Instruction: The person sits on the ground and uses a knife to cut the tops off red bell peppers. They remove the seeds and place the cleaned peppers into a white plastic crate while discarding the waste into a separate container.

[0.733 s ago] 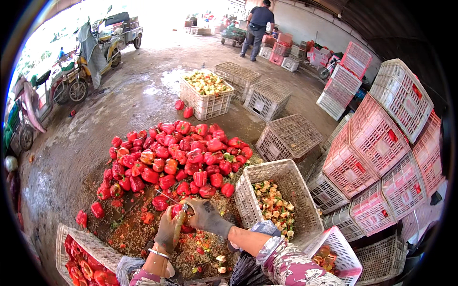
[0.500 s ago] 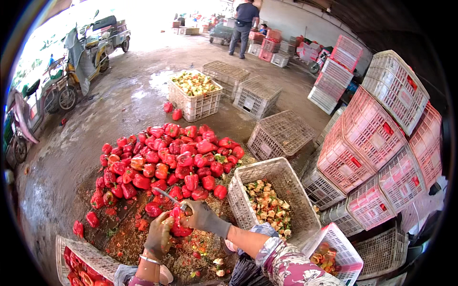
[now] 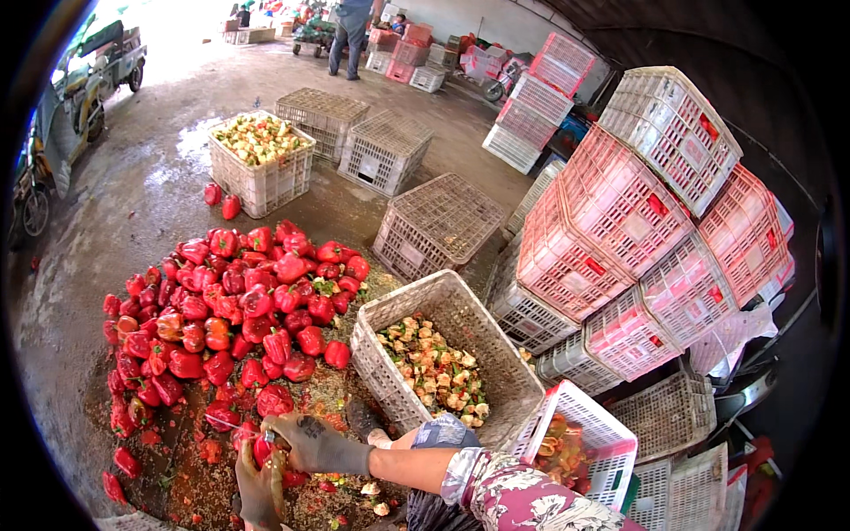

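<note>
Low in front of me, both gloved hands meet over a red bell pepper [image 3: 263, 450]. My left hand [image 3: 258, 489] is closed around the pepper from below, covering much of it. From above and to the right, my right hand [image 3: 312, 444] grips a knife [image 3: 232, 426], its thin blade pointing left across the pepper and its handle hidden in the fingers. Just beyond lies a large heap of red bell peppers [image 3: 257, 301] on the wet floor. To the right of my hands, a tilted pale crate [image 3: 505, 389] holds cut pepper cores [image 3: 429, 363].
A white crate [image 3: 620, 438] with reddish-orange pepper pieces stands at my right. Crates stacked high [image 3: 611, 257] rise behind it. Farther off are a crate full of cores [image 3: 266, 190], upturned crates [image 3: 440, 221], parked three-wheelers [image 3: 102, 66] and a standing person [image 3: 351, 35]. Scraps litter the floor.
The view has swung to the right, so the heap and crates sit farther left. My hands stay together on the pepper, which is now more covered. The crate at lower left has mostly left the picture.
</note>
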Motion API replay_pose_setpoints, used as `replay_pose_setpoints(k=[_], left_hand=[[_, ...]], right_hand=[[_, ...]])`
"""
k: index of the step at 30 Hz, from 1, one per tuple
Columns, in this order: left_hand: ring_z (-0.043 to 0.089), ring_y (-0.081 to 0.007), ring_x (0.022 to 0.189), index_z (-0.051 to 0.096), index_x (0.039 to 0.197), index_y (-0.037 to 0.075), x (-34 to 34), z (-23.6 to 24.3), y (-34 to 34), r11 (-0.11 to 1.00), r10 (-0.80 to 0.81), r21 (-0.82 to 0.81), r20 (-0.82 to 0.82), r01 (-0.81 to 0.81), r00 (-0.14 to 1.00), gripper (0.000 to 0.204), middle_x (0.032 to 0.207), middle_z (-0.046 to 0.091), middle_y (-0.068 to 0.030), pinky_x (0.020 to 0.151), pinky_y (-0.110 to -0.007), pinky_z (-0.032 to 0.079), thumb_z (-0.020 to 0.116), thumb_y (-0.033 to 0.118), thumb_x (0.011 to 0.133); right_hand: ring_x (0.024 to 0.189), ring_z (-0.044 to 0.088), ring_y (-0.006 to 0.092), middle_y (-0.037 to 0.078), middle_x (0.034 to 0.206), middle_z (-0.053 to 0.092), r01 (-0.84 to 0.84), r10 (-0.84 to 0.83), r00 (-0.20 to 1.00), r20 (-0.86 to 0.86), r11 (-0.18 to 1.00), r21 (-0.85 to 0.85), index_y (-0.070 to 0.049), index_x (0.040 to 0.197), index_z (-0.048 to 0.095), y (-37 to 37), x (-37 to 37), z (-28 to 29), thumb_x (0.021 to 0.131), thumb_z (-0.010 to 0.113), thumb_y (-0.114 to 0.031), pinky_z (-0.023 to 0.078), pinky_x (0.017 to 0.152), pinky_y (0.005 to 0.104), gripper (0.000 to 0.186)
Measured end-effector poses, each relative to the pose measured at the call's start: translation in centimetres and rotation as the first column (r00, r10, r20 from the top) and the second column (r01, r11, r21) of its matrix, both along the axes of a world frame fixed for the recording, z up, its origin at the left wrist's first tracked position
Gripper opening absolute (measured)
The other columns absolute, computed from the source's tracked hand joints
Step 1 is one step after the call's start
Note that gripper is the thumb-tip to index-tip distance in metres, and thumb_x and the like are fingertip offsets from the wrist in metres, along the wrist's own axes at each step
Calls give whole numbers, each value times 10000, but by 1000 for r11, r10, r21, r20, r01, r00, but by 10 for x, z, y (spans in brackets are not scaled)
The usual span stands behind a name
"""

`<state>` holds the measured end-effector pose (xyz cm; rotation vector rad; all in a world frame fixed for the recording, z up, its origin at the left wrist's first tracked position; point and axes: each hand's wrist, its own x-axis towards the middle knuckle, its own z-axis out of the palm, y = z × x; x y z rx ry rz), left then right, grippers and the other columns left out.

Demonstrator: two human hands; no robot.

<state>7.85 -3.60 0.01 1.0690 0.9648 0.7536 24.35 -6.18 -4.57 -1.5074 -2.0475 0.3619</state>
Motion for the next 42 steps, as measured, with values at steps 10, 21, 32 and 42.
replay_pose_setpoints(k=[10,21,32,42], left_hand=[[600,-216,1037,537,1237,-15,-5,53,49,964,-222,86,-260,251,940,309,1113,633,-137,885,-322,480,544,149,975],[616,-226,989,573,1182,-35,-17,15,75,945,-110,264,-299,193,948,278,1065,652,-147,880,-339,489,522,48,921],[592,-207,934,571,1140,-51,-22,-17,100,940,-89,285,-335,190,938,335,992,640,-115,868,-331,481,512,70,834],[534,-117,794,579,1173,-3,-9,-24,126,994,-9,-111,-100,-2,995,312,960,601,-19,719,-250,461,490,26,876]], right_hand=[[906,599,405,250,991,607,-11,-94,912,-400,968,-253,23,1303,475,44,10,18,725,724,-208,484,804,453,670],[971,586,345,225,1091,572,-59,-171,855,-489,905,-421,43,1340,445,65,5,14,786,758,-415,483,842,408,784],[902,592,317,192,1055,536,-73,-93,916,-391,918,-391,-47,1354,403,85,-2,-1,797,742,-229,483,789,416,677],[1129,569,435,268,1350,472,-11,-29,990,-141,961,-275,-27,1424,351,115,5,-17,869,641,-319,489,933,464,691]])
